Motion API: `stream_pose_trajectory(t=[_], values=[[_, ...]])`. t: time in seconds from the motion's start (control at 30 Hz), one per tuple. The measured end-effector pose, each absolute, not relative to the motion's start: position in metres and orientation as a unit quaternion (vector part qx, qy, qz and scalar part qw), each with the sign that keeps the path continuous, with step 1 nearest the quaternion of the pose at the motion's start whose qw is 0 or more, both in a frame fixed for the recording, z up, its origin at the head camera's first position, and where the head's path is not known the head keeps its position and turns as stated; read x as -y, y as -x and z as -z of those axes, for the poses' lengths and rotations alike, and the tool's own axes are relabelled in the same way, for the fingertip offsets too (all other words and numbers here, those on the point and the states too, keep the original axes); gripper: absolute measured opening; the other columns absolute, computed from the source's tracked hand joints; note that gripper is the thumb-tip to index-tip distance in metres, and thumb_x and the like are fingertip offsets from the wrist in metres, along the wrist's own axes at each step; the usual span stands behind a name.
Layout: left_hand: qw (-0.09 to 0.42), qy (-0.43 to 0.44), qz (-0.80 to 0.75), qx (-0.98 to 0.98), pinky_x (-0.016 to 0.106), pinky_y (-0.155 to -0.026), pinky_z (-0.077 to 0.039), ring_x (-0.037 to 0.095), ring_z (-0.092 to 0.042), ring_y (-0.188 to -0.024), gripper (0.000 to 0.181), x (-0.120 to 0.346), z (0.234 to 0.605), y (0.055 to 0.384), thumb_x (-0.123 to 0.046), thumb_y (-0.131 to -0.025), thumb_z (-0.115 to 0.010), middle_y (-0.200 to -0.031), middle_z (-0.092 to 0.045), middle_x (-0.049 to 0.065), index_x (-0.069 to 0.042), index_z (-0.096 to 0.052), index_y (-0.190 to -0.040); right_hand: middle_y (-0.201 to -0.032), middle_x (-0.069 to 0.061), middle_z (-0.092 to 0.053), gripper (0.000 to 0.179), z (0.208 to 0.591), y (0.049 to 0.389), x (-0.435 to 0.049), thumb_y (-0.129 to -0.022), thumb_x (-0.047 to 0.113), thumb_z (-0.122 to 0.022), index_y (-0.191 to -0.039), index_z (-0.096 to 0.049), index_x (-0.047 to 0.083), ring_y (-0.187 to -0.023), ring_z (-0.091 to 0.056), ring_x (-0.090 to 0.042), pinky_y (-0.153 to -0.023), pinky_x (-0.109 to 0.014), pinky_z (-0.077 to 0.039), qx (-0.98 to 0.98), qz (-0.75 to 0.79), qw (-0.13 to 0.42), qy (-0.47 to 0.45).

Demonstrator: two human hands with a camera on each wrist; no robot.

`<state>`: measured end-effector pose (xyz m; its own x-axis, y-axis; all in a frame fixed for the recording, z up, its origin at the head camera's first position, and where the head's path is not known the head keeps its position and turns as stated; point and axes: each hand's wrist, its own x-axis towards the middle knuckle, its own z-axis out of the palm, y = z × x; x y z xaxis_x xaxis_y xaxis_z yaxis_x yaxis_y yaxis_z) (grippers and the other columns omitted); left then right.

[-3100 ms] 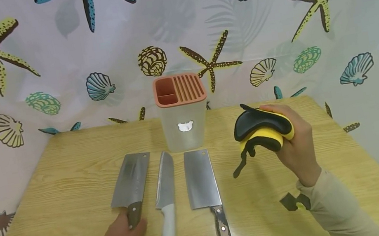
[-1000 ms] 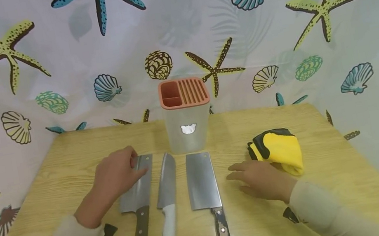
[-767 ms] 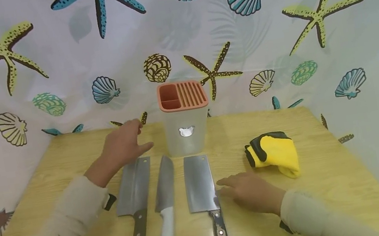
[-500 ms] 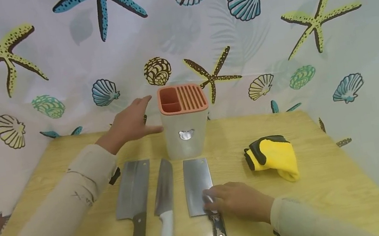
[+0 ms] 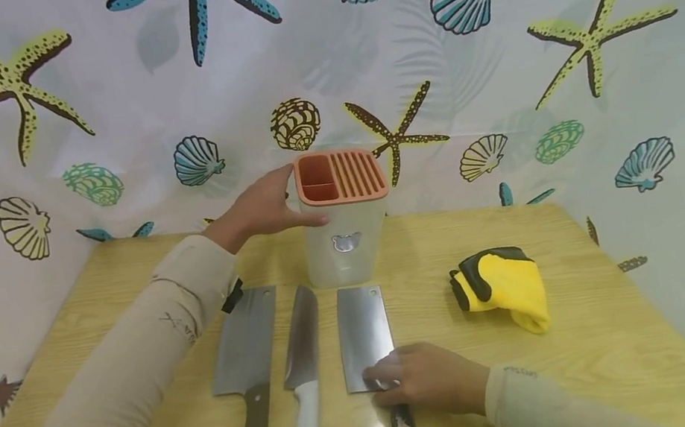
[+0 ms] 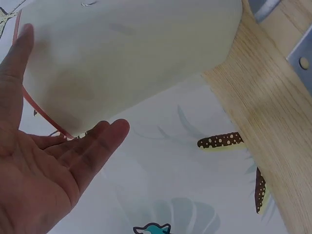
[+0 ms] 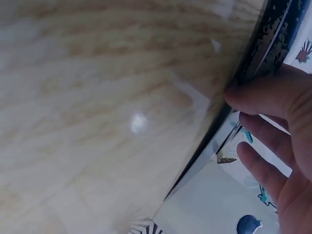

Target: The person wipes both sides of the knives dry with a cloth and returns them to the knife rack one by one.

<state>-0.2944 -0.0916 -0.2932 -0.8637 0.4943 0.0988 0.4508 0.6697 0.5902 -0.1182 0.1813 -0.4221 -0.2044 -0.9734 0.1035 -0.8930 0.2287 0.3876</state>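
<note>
Now left hand (image 5: 260, 208) spread beside knife block (image 5: 343, 217) rim, right hand (image 5: 428, 380) pinching cleaver (image 5: 365, 334) at handle.

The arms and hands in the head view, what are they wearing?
Both hands, left hand and right hand, are bare, no gloves or rings visible. Each arm wears a snug beige long sleeve; a small dark strap piece shows under each wrist.

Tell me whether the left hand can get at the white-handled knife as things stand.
Probably yes. The left hand rests open against the knife block, holding nothing. The white-handled knife lies flat on the table between two cleavers, uncovered. The handle is free; the right hand is on the right cleaver.
</note>
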Motion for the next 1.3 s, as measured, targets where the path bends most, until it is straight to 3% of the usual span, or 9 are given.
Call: stream_pose_trajectory(t=[0.13, 0.3, 0.47, 0.63, 0.77, 0.93, 1.1, 1.2, 1.3], values=[[0.035, -0.279, -0.327, -0.902, 0.052, -0.109, -0.046, 0.027, -0.047, -0.138, 0.098, 0.089, 0.293, 0.296, -0.041, -0.079, -0.083, -0.149, -0.051, 0.006, -0.016, -0.028, -0.155, -0.125, 0.007, -0.066, 0.028, 0.419, 0.117, -0.182, -0.081, 0.022, -0.076, -0.105, -0.071, 0.034, -0.100, -0.069, -0.006, -0.085, -0.020, -0.056, 0.754, 0.131, 0.173, -0.620], [0.047, -0.306, -0.339, -0.888, 0.052, -0.107, -0.048, 0.028, -0.050, -0.135, 0.093, 0.087, 0.291, 0.300, -0.032, -0.081, -0.083, -0.146, -0.053, 0.009, -0.014, -0.028, -0.155, -0.128, 0.006, -0.065, 0.021, 0.417, 0.114, -0.181, -0.082, 0.026, -0.074, -0.102, -0.070, 0.033, -0.098, -0.067, -0.006, -0.084, -0.019, -0.055, 0.721, 0.137, 0.204, -0.647], [0.059, -0.309, -0.353, -0.881, 0.052, -0.107, -0.048, 0.028, -0.049, -0.135, 0.093, 0.087, 0.290, 0.300, -0.029, -0.082, -0.083, -0.146, -0.053, 0.009, -0.014, -0.028, -0.155, -0.123, 0.008, -0.066, 0.019, 0.415, 0.110, -0.184, -0.082, 0.020, -0.073, -0.098, -0.069, 0.030, -0.103, -0.067, -0.004, -0.088, -0.018, -0.055, 0.728, 0.132, 0.177, -0.649], [0.073, -0.305, -0.359, -0.879, 0.051, -0.107, -0.048, 0.027, -0.049, -0.135, 0.093, 0.086, 0.293, 0.300, -0.030, -0.082, -0.083, -0.147, -0.052, 0.008, -0.015, -0.028, -0.155, -0.126, 0.005, -0.067, 0.027, 0.408, 0.105, -0.194, -0.085, 0.018, -0.072, -0.109, -0.068, 0.028, -0.108, -0.069, -0.007, -0.087, -0.019, -0.057, 0.730, 0.097, 0.171, -0.655], [0.067, -0.302, -0.357, -0.881, 0.049, -0.105, -0.050, 0.025, -0.051, -0.133, 0.094, 0.087, 0.293, 0.301, -0.031, -0.081, -0.083, -0.145, -0.053, 0.006, -0.017, -0.027, -0.155, -0.130, -0.001, -0.068, 0.030, 0.392, 0.102, -0.203, -0.097, 0.018, -0.061, -0.127, -0.065, 0.019, -0.114, -0.069, -0.011, -0.090, -0.023, -0.057, 0.741, 0.015, 0.186, -0.645], [0.061, -0.299, -0.367, -0.879, 0.046, -0.100, -0.054, 0.025, -0.053, -0.131, 0.096, 0.090, 0.294, 0.302, -0.031, -0.081, -0.083, -0.146, -0.052, 0.006, -0.018, -0.026, -0.156, -0.127, -0.004, -0.070, 0.028, 0.367, 0.102, -0.212, -0.106, 0.017, -0.046, -0.127, -0.064, 0.014, -0.110, -0.071, -0.013, -0.087, -0.021, -0.058, 0.754, -0.128, 0.209, -0.609], [0.065, -0.287, -0.386, -0.874, 0.044, -0.096, -0.057, 0.025, -0.055, -0.129, 0.098, 0.091, 0.297, 0.300, -0.031, -0.082, -0.083, -0.148, -0.050, 0.005, -0.020, -0.022, -0.158, -0.123, -0.014, -0.069, 0.025, 0.339, 0.103, -0.225, -0.098, 0.015, -0.061, -0.121, -0.065, 0.004, -0.114, -0.069, -0.015, -0.095, -0.019, -0.054, 0.757, -0.328, 0.180, -0.535], [0.065, -0.285, -0.386, -0.875, 0.044, -0.096, -0.057, 0.025, -0.056, -0.129, 0.099, 0.089, 0.298, 0.299, -0.031, -0.082, -0.083, -0.148, -0.050, 0.005, -0.020, -0.022, -0.158, -0.125, -0.010, -0.069, 0.032, 0.315, 0.107, -0.235, -0.092, 0.015, -0.070, -0.119, -0.065, -0.001, -0.116, -0.066, -0.008, -0.094, -0.017, -0.053, 0.743, -0.408, 0.198, -0.492], [0.067, -0.288, -0.383, -0.875, 0.046, -0.097, -0.056, 0.026, -0.055, -0.131, 0.098, 0.089, 0.296, 0.299, -0.031, -0.082, -0.083, -0.148, -0.050, 0.006, -0.019, -0.022, -0.158, -0.128, -0.010, -0.068, 0.034, 0.280, 0.116, -0.242, -0.089, 0.006, -0.072, -0.117, -0.064, -0.012, -0.115, -0.067, -0.012, -0.090, -0.020, -0.057, 0.697, -0.477, 0.220, -0.488]])
